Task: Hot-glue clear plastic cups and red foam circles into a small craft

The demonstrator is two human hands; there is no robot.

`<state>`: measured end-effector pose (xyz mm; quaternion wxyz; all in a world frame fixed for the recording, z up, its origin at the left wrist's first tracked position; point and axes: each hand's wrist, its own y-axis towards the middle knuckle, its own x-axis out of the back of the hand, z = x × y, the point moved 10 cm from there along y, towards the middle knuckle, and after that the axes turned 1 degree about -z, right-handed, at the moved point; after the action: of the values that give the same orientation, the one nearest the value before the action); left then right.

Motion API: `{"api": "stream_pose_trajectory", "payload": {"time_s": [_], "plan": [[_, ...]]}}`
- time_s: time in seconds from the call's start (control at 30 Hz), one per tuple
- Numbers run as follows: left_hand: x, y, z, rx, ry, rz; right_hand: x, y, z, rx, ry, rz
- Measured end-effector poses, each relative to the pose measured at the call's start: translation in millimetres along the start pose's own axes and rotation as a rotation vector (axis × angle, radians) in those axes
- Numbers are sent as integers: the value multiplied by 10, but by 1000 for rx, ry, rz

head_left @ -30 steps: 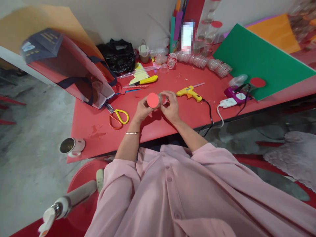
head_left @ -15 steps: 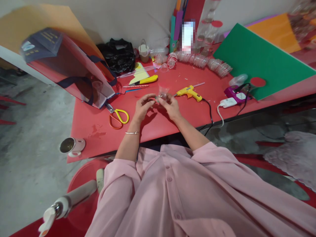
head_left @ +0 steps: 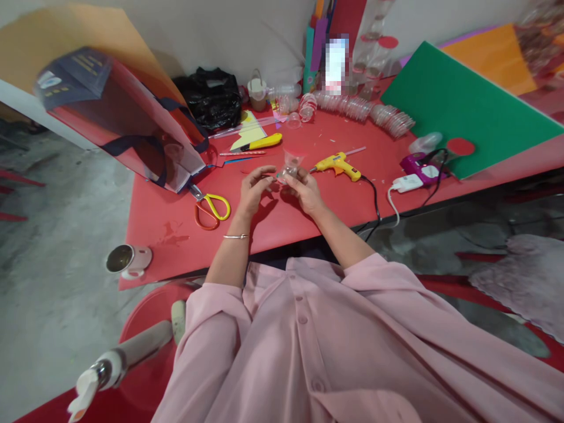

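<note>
My right hand (head_left: 307,191) is closed on a small clear plastic cup (head_left: 291,161), its wide mouth facing away from me and its narrow end toward my body. Close on the other side, my left hand (head_left: 254,191) has thumb and forefinger drawn together at a tiny green bit (head_left: 278,175) by the cup's lower end. Whether those fingertips grip the bit or the cup's edge is too small to tell. Just right of the hands lies a yellow glue gun (head_left: 337,164) with a clear stick in its back. A yellow utility knife (head_left: 264,141) rests beyond the left hand.
Scissors (head_left: 211,208) and a mug (head_left: 132,261) are on the red table (head_left: 282,229) at left, beside a tall paper bag (head_left: 127,123). Stacked clear cups (head_left: 352,107) line the back. A green board (head_left: 476,106) leans at right, near a purple power socket (head_left: 423,170).
The plastic cup has tilted or shifted slightly in my right hand, so more of its mouth shows. My left fingertips have barely moved; everything else on the table stays put.
</note>
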<state>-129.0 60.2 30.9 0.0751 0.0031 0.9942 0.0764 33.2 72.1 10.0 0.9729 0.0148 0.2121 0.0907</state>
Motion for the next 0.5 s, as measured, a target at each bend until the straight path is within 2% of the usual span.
{"api": "stream_pose_trajectory", "payload": {"time_s": [0.2,0.33,0.5], "plan": [[76,37,-42,-44,-27,-70,-34,-34,56,32,-131,12],[106,42,-102,-75,-23,-111,-142,-82,69,4,-166,97],[123,57,-53,-70,-23,-106,-199,-121,94,7,-267,167]]}}
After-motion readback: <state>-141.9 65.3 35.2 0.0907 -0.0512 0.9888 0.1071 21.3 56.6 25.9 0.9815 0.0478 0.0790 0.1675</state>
